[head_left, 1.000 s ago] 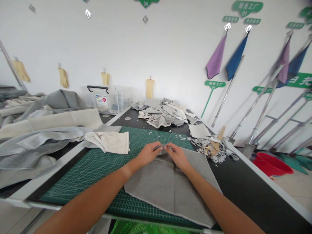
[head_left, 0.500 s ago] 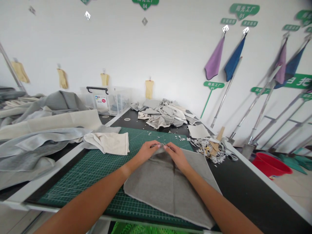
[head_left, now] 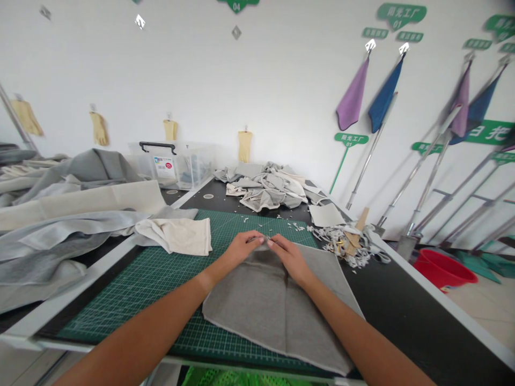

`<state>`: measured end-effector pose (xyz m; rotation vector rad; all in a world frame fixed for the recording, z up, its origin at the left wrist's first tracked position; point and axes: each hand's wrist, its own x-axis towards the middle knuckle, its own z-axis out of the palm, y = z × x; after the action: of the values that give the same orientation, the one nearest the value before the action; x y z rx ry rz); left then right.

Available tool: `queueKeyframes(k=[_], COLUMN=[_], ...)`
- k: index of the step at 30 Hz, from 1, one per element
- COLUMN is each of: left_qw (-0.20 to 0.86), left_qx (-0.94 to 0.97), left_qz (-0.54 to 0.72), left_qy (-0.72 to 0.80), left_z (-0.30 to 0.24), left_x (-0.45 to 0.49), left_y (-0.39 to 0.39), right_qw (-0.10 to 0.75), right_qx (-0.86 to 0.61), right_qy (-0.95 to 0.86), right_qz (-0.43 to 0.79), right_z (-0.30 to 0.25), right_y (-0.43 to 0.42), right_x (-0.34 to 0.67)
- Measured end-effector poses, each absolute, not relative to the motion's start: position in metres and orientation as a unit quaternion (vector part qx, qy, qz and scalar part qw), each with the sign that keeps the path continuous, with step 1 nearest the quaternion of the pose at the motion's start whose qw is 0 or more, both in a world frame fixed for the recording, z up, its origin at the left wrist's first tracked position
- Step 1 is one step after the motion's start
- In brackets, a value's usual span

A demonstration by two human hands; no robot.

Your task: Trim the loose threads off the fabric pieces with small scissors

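Note:
A grey cloth [head_left: 265, 305] lies folded on the green cutting mat [head_left: 161, 273], with a crease running down its middle. My left hand [head_left: 241, 247] and my right hand [head_left: 290, 258] meet at its far corner. Both pinch the grey cloth's edge there with fingers closed, thumbs and fingertips almost touching each other.
A cream cloth [head_left: 177, 236] lies on the mat to the left, beside long grey and cream fabric rolls [head_left: 60, 225]. A heap of grey scraps [head_left: 265, 190] and a clear storage box [head_left: 173, 163] stand behind. Trimmings [head_left: 346, 244] lie right. A red basin [head_left: 444, 268] sits on the floor.
Both hands stay pinched on the cloth's far corner. The view has shifted slightly; the hands and cloth have barely moved.

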<state>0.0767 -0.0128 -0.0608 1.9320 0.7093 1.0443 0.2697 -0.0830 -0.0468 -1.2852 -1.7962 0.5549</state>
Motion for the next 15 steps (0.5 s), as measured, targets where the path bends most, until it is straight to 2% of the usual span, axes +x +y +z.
queueKeyframes(k=[15], left_qw=[0.389], left_qx=[0.784], left_qz=[0.393], left_qy=[0.283], left_z=[-0.0631], left_x=[0.0760], left_y=[-0.0145], right_qw=[0.390], right_qx=[-0.526], right_qy=[-0.726], right_qz=[0.213], right_z=[-0.0530], right_y=[-0.0844], right_x=[0.2690])
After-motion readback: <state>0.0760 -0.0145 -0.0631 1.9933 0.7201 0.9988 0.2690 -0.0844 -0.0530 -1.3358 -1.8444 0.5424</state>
